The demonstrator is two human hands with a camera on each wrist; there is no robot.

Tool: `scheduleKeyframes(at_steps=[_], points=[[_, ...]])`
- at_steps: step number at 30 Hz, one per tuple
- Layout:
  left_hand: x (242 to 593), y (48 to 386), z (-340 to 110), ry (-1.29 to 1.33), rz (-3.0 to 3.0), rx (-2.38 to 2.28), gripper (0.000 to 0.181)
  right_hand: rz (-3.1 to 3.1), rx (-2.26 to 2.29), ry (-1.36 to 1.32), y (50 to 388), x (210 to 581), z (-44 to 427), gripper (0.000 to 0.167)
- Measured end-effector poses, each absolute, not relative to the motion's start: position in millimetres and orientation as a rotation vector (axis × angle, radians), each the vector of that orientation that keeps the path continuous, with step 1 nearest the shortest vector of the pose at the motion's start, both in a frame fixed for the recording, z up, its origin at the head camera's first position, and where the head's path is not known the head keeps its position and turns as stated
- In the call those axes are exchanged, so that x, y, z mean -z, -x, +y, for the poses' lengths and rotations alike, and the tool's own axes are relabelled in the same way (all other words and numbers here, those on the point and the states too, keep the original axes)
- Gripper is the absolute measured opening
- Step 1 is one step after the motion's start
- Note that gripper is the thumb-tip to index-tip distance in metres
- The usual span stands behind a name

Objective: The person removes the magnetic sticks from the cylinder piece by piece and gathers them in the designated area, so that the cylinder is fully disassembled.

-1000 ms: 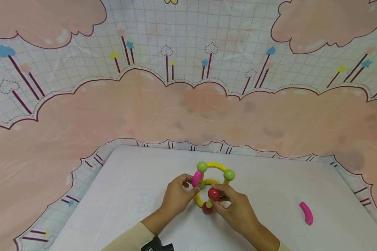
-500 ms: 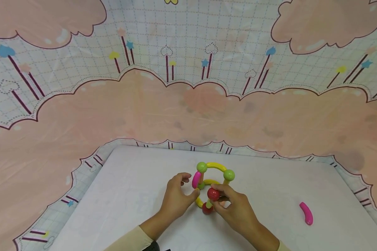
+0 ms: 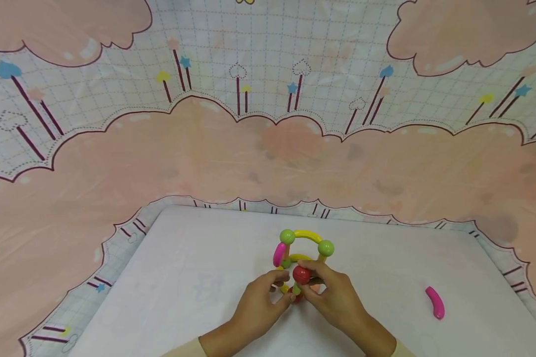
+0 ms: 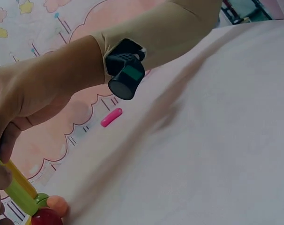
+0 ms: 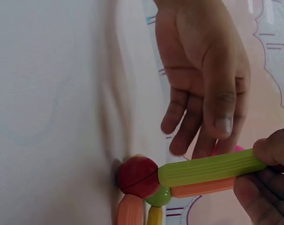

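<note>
A building toy of balls and rods stands mid-table, with green balls [image 3: 326,248], curved yellow rods [image 3: 307,235] and a pink curved rod [image 3: 279,254]. My right hand [image 3: 339,300] pinches it at the upper red ball [image 3: 301,274], where thumb and finger meet the top end of a green rod [image 5: 207,167]. Below, the lower red ball [image 5: 138,177] joins that rod and an orange rod [image 5: 130,211]. My left hand [image 3: 260,303] hovers at the toy's near left side. In the right wrist view its fingers hang fairly straight and grip nothing.
A loose pink curved rod [image 3: 435,302] lies on the white tabletop [image 3: 196,258] to the right. Behind the table hangs a patterned cloth [image 3: 250,163] with clouds. A black wrist camera [image 4: 126,70] sits on my right sleeve.
My left hand has let go of the pink curved rod on the toy and moved down and nearer, beside the lower red ball. My right hand keeps its pinch almost unmoved.
</note>
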State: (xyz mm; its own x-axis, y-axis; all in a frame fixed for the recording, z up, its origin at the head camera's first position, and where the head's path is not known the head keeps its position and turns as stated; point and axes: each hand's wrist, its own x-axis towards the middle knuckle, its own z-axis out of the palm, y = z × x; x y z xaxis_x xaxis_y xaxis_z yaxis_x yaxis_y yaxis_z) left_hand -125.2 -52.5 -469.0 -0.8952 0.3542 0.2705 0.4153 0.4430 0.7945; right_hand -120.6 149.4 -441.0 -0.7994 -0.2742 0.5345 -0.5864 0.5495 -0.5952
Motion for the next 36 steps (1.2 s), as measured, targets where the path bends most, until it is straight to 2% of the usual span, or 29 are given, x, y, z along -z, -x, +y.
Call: scheduleKeyframes(at_steps=[6, 15, 36], points=[[475.7, 132.5, -46.6, 0.746, -2.608, 1.557, 0.041, -2.368, -1.131, -0.744, 122.1, 441.7, 148.3, 0.057], [481.2, 140.6, -38.9, 0.743, -2.619, 1.54, 0.03, -2.369, -1.093, -0.736, 122.2, 440.3, 147.5, 0.06], [482.6, 146.2, -38.0, 0.736, -2.677, 1.519, 0.025, -2.339, -1.154, -0.743, 120.5, 444.2, 149.1, 0.059]])
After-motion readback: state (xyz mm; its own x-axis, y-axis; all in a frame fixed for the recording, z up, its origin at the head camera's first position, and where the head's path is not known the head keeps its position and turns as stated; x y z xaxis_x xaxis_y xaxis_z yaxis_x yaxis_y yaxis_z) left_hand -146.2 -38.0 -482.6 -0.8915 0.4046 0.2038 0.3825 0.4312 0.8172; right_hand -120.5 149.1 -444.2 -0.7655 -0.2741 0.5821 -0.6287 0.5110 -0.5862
